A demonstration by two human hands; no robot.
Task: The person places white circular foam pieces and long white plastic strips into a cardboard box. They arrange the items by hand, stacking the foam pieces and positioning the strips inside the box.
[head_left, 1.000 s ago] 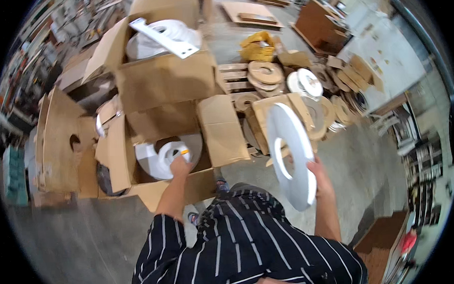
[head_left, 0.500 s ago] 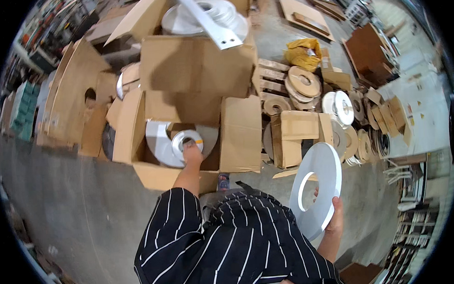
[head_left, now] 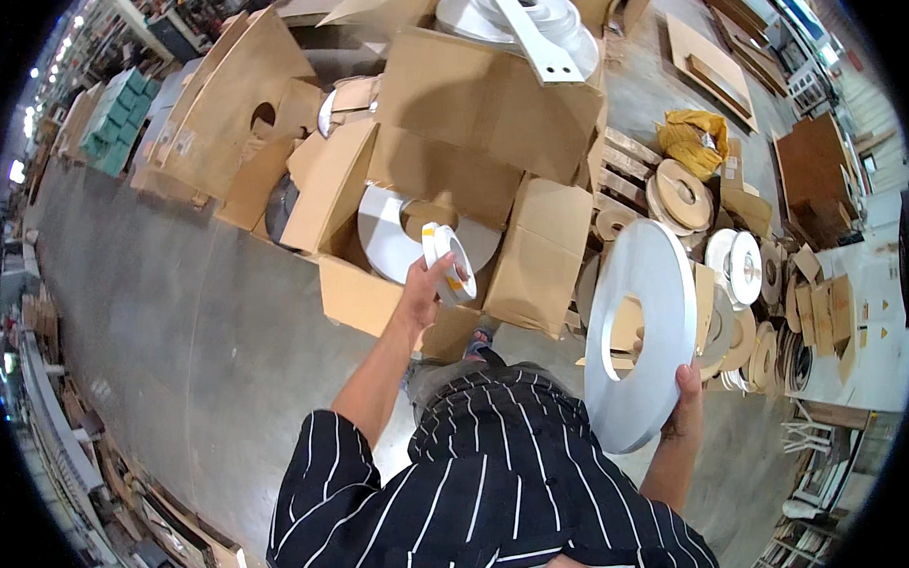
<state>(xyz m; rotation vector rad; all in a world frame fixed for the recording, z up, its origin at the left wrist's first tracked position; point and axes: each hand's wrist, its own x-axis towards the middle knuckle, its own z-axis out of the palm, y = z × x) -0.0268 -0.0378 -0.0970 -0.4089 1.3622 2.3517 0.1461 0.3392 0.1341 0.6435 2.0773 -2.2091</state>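
Note:
My left hand (head_left: 422, 293) is closed on a small white roll of banding (head_left: 457, 252) with yellow-orange marks, tilted above the open cardboard box (head_left: 548, 251). Whether it is one roll or two side by side, I cannot tell. Inside the box lies a large white roll (head_left: 379, 237), partly covered by the small roll. At the right, my right hand (head_left: 687, 408) grips the edge of a big flat white-grey roll of banding (head_left: 666, 317), held up on its side. Part of the fingers shows through its centre hole.
Behind stands another box with white rolls (head_left: 455, 12) and a white flat bar with holes (head_left: 531, 46) across them. Right of the box are a pallet (head_left: 625, 148), brown rolls (head_left: 684, 194), white rolls (head_left: 744, 264) and a yellow bag (head_left: 690, 141). Cardboard boxes (head_left: 228, 112) stand at the left.
My left hand has lifted the small roll out of the box, towards me. The big roll in my right hand has risen slightly. The view has turned, shifting the boxes rightward.

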